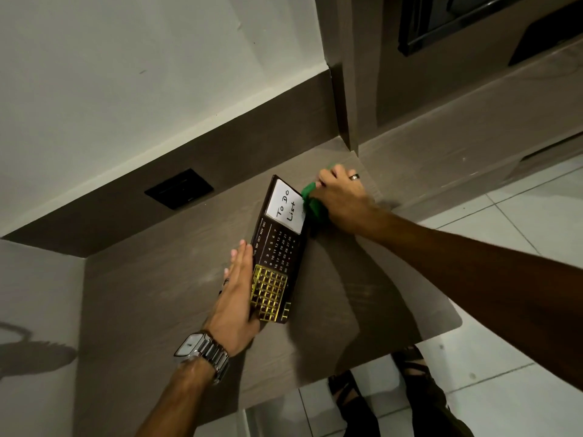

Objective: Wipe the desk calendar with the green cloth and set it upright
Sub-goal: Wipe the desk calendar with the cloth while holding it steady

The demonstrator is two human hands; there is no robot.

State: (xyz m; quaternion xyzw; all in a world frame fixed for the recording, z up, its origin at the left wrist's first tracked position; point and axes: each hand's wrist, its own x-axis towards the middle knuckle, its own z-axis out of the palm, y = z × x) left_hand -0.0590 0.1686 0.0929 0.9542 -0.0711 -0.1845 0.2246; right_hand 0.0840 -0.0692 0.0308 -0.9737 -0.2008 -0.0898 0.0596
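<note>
Now | desk calendar [279, 250] long axis away | left hand [235, 298] flat | right hand [342, 200] clutches green cloth [310, 201]

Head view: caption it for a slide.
Left hand steadies the desk calendar while right hand wipes it with green cloth.

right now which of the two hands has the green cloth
The right hand, the one with the ring, grips the green cloth at the calendar's far end. The left hand, above the watch, lies flat against the calendar's side.
</note>
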